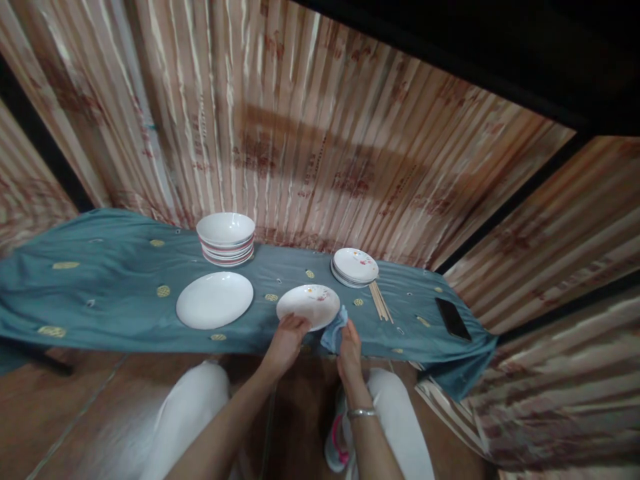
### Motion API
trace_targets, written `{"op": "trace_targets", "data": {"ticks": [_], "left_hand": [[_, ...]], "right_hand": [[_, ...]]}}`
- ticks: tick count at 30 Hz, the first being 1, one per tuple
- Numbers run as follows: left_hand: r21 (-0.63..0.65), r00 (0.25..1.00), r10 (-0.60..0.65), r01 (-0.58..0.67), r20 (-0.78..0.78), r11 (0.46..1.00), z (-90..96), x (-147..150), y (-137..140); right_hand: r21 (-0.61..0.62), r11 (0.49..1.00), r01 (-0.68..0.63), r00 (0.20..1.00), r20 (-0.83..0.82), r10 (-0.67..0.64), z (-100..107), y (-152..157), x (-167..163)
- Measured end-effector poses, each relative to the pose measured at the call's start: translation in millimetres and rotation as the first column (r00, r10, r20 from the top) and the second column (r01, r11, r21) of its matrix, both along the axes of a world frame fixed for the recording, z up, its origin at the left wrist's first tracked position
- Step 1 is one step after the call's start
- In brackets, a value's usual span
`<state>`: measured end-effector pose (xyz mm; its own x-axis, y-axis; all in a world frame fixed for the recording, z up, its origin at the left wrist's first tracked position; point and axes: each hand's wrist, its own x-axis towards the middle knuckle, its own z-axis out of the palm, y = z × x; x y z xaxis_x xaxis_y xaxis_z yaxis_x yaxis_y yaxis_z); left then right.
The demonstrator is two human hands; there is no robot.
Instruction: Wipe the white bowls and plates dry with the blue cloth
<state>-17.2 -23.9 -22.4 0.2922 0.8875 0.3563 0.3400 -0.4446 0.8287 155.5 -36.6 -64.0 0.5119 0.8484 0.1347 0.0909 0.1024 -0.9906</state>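
With the left hand (290, 333) I'm gripping the plate (313, 301) at its near rim, toward the left. With the right hand (351, 343) I'm pinching a blue cloth (333, 333), holding it up against the plate's near right edge. The plate is sitting between both hands, close to the near edge of the worktop (120, 273); whether it's resting there or hanging just above, I'm not able to tell.

I'm judging it light, stiff and fragile, with a glossy glaze that could be slippery, so I'm favouring a hold on the rim, from above and below, without hard squeezing. The cloth is looking soft and limp; bunching it would be giving the surest grip.

Farther out, I'm seeing a plain plate (215, 301) lying to the left, apart from the held one, with a bowl stack (226, 239) standing behind it. To the right, a plate stack (355, 267) is standing farther back, chopsticks (381, 303) are lying just beside it, and a phone (453, 319) is lying well apart. Behind everything, a curtain (300, 133) is hanging.
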Motion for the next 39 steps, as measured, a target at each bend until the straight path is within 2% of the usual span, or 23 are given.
{"op": "trace_targets", "data": {"ticks": [2, 4, 9, 11, 14, 15, 17, 19, 20, 22, 24, 28, 32, 39], "left_hand": [[0.051, 0.987, -0.038, 0.046, -0.157, 0.998, -2.2, -0.4, -1.2], [0.080, 0.967, -0.060, 0.083, -0.249, 0.993, -4.9, -1.3, -2.0], [0.126, 0.950, -0.056, 0.099, -0.308, 0.987, -15.1, -5.9, -3.5], [0.145, 0.960, -0.016, 0.059, -0.279, 0.988, -19.8, -8.1, -5.9], [0.133, 0.982, 0.084, -0.062, -0.169, 0.989, -26.6, -12.1, -10.9], [0.102, 0.986, 0.131, -0.120, -0.105, 0.988, -28.7, -13.5, -12.3], [-0.019, 0.970, 0.237, -0.236, 0.062, 0.972, -32.2, -16.5, -13.9], [-0.212, 0.902, 0.353, -0.305, 0.249, 0.929, -34.4, -19.1, -13.8], [-0.318, 0.851, 0.402, -0.299, 0.338, 0.900, -35.0, -19.9, -13.4], [-0.484, 0.744, 0.468, -0.223, 0.476, 0.846, -35.1, -20.5, -12.7], [-0.568, 0.679, 0.485, -0.120, 0.551, 0.814, -34.5, -19.3, -12.9], [-0.627, 0.634, 0.496, -0.022, 0.594, 0.779, -33.3, -13.8, -16.6], [-0.660, 0.588, 0.517, 0.037, 0.621, 0.751, -33.0, -9.0, -19.8], [-0.655, 0.624, 0.478, 0.073, 0.619, 0.753, -32.1, -9.6, -18.7]], "right_hand": [[-0.016, 0.999, 0.046, 0.998, 0.042, -0.046, 3.8, 4.3, 11.0], [-0.037, 0.999, 0.027, 0.985, 0.172, -0.020, 7.6, 9.1, 21.5], [-0.167, 0.986, -0.004, 0.864, 0.496, 0.087, 17.9, 20.0, 38.2], [-0.241, 0.970, 0.023, 0.766, 0.628, 0.138, 25.0, 25.3, 40.5], [-0.321, 0.946, 0.054, 0.531, 0.811, 0.245, 38.2, 36.6, 40.3], [-0.337, 0.940, 0.056, 0.456, 0.846, 0.277, 42.4, 41.3, 39.2], [-0.353, 0.934, 0.050, 0.370, 0.875, 0.311, 49.2, 51.6, 36.0], [-0.356, 0.934, 0.039, 0.334, 0.885, 0.324, 53.4, 62.4, 31.7], [-0.357, 0.933, 0.032, 0.313, 0.891, 0.330, 54.6, 67.7, 29.2], [-0.359, 0.933, 0.018, 0.268, 0.901, 0.342, 55.7, 78.0, 23.9], [-0.361, 0.933, 0.004, 0.228, 0.909, 0.350, 55.5, 87.7, 18.1], [-0.360, 0.932, -0.033, 0.171, 0.917, 0.360, 51.8, 105.5, 3.5], [-0.339, 0.938, -0.068, 0.152, 0.926, 0.346, 45.9, 120.2, -15.3], [-0.313, 0.925, -0.215, 0.136, 0.929, 0.345, 42.6, 129.1, -49.5]]}}
